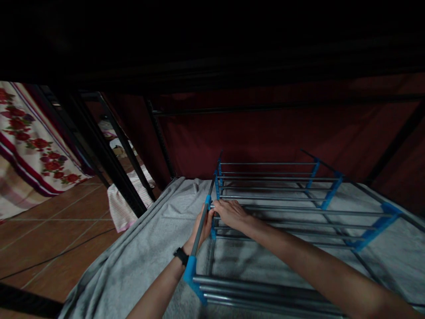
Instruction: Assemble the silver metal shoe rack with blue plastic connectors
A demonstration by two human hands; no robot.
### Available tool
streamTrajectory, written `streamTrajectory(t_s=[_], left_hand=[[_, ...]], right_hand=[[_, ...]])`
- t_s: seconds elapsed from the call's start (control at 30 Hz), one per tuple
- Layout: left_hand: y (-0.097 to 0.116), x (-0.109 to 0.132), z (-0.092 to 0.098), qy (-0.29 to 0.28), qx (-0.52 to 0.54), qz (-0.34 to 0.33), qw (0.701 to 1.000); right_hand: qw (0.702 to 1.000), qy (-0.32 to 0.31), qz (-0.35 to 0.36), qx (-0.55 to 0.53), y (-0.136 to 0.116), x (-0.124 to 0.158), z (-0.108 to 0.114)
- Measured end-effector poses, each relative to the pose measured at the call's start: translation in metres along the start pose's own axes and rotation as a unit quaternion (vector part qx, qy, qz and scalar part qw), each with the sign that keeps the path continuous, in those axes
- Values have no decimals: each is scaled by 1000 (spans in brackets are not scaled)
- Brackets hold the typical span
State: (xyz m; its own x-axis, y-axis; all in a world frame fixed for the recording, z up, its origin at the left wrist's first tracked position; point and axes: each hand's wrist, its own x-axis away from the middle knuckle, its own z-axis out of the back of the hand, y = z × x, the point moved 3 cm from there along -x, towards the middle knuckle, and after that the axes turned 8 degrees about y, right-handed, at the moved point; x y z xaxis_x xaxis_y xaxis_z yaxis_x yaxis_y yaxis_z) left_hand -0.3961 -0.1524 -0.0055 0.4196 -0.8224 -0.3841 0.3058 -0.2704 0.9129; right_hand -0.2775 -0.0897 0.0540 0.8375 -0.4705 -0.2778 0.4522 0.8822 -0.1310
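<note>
A rack (282, 212) of grey metal tubes and blue plastic connectors lies across a grey blanket. My left hand (205, 223), with a black watch (181, 256) on its wrist, is closed around the rack's left side at a blue connector (207, 200). From the right, my right hand (230, 212) reaches over the tubes, its bent fingers closed on the same joint, where a cross tube meets the side post. The fingertips of both hands almost meet there, and the exact contact is partly hidden. Nearer to me, another blue connector (191, 268) bears several parallel tubes.
The grey blanket (129, 261) covers a bed inside a dark metal frame. A black post (109, 164) stands at the left, and a dark red cloth (265, 133) hangs behind. A flowered cloth (40, 150) hangs above the tiled floor (59, 235). Overhead is a dark surface (212, 44).
</note>
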Motion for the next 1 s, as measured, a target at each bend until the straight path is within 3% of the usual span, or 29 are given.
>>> streamTrajectory(t_s=[0.13,0.47,0.8,1.0], left_hand=[[-11,-1,4,41,-40,-25,998],[-17,-4,6,56,-86,-25,994],[-23,-6,8,42,-81,-38,995],[-24,-5,7,54,-97,-16,994]], right_hand=[[1000,-7,13,-5,3,-2,2],[998,-39,25,-33,13,-13,4],[992,-50,86,-74,17,-27,-3],[995,-45,60,-64,14,-23,-1]])
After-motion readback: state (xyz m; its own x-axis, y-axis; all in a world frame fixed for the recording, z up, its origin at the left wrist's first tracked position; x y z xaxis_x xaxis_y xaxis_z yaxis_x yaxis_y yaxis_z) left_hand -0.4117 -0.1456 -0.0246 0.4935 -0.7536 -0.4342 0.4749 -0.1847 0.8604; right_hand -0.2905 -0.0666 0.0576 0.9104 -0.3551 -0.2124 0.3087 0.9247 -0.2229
